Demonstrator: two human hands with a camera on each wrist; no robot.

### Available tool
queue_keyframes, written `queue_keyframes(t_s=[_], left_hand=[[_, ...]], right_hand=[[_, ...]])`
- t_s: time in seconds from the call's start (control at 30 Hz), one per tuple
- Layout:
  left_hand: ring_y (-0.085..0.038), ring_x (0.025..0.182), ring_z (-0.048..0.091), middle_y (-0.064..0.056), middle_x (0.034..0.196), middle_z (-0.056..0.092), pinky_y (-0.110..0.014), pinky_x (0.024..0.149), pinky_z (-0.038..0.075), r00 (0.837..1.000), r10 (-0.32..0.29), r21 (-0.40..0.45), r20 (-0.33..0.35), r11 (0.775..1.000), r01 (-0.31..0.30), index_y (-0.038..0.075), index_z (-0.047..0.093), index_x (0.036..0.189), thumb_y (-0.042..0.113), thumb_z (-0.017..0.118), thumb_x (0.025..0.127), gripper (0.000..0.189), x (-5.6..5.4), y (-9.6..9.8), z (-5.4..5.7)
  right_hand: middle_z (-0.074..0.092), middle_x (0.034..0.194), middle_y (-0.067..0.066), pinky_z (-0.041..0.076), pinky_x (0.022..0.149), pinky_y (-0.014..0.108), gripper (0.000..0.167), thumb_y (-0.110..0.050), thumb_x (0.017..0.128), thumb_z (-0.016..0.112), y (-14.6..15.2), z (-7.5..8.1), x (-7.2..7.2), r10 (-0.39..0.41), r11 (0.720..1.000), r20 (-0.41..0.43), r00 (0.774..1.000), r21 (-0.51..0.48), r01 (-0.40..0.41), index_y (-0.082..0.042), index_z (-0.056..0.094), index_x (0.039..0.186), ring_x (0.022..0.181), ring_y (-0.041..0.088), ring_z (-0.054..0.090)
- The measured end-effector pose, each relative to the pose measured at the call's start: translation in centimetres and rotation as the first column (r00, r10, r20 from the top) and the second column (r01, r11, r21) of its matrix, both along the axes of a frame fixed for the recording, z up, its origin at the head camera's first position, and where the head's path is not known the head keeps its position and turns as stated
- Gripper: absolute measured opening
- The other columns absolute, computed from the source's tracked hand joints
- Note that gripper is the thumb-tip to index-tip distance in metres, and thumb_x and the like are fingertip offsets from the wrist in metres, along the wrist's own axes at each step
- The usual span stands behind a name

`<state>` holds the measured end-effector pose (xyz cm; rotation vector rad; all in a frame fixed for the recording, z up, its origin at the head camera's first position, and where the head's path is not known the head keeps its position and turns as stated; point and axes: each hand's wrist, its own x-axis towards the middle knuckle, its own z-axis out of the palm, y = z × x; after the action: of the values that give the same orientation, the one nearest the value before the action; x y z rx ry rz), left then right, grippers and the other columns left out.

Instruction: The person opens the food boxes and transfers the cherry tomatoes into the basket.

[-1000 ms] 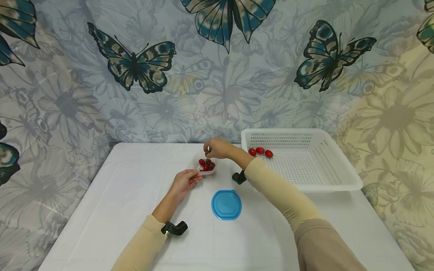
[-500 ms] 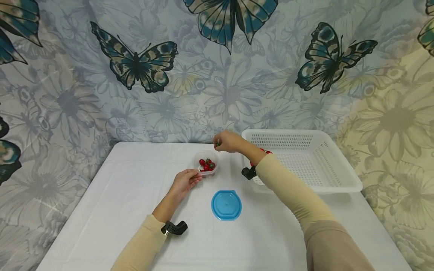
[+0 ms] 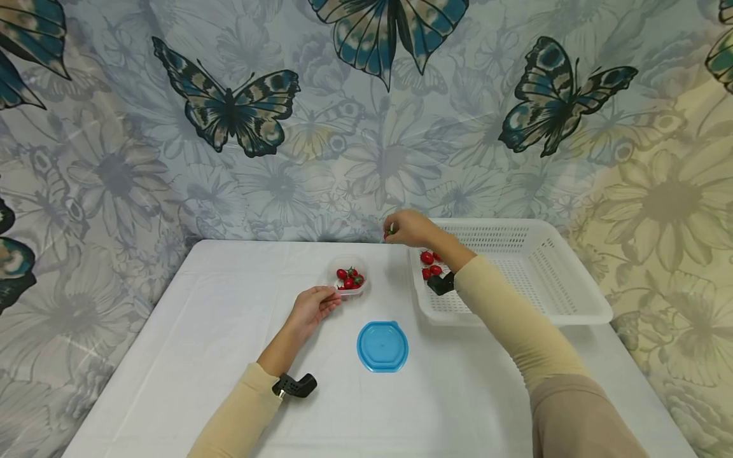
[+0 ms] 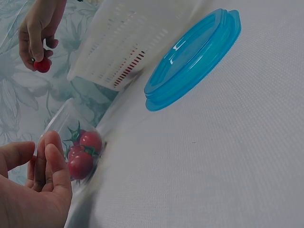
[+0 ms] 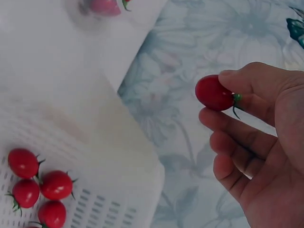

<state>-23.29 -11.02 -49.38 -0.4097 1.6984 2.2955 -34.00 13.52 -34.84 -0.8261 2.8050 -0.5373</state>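
My right hand (image 3: 409,228) pinches a red cherry tomato (image 5: 212,93) with a green stem between thumb and fingers, held in the air at the left back corner of the white basket (image 3: 532,273). Several more cherry tomatoes (image 5: 56,185) lie at the basket's left end. With its fingertips my left hand (image 3: 312,308) holds the near left edge of a small clear plastic container (image 3: 352,293). Inside that container sit several cherry tomatoes (image 4: 80,165) with green stems. Part of the container is hidden behind the left fingers in the left wrist view.
A round blue lid (image 3: 382,346) lies on the white tablecloth (image 3: 229,299), in front of the container. Behind the table hangs a butterfly-patterned backdrop (image 3: 389,159). The basket's slotted walls rise at the table's right side.
My right hand has moved right and back, away from above the clear container to the basket's corner, carrying the cherry tomato. The left hand has stayed at the container.
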Motion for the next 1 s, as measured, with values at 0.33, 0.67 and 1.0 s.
queue_keyframes(t_s=[0.33, 0.67, 1.0], left_hand=[[-0.006, 0.073, 0.067, 0.003, 0.081, 0.069, -0.016, 0.069, 0.053, 1.000, -0.011, -0.008, -0.006, 1.000, 0.011, -0.004, 0.054, 0.118, 0.012, 0.053, 0.100, 0.025, -0.2, -0.1, 0.1], [-0.007, 0.074, 0.067, 0.001, 0.084, 0.070, -0.016, 0.069, 0.053, 1.000, -0.004, -0.003, 0.001, 1.000, 0.004, -0.004, 0.054, 0.116, 0.012, 0.054, 0.099, 0.023, -0.1, -0.1, 0.1], [-0.007, 0.074, 0.067, -0.001, 0.085, 0.070, -0.017, 0.070, 0.054, 1.000, -0.001, -0.002, -0.001, 1.000, 0.001, -0.006, 0.054, 0.118, 0.012, 0.055, 0.099, 0.026, -0.1, -0.1, -0.1]], right_hand=[[0.070, 0.101, 0.017, 0.054, 0.075, 0.040, 0.021, -0.017, 0.090, 0.066, 4.1, -0.4, -0.6, -0.068, 0.998, 0.037, 0.997, -0.004, 0.068, -0.003, 0.069, 0.105, 0.086, 0.027, 0.065], [0.070, 0.094, 0.017, 0.052, 0.077, 0.042, 0.019, -0.014, 0.087, 0.068, 7.6, -2.1, -1.3, -0.116, 0.992, 0.021, 0.993, 0.051, 0.115, 0.000, 0.070, 0.099, 0.084, 0.028, 0.063], [0.069, 0.106, 0.018, 0.053, 0.082, 0.043, 0.022, -0.013, 0.086, 0.064, 9.5, -4.1, -1.4, -0.215, 0.958, 0.117, 0.970, 0.217, 0.186, 0.000, 0.069, 0.104, 0.086, 0.026, 0.061]])
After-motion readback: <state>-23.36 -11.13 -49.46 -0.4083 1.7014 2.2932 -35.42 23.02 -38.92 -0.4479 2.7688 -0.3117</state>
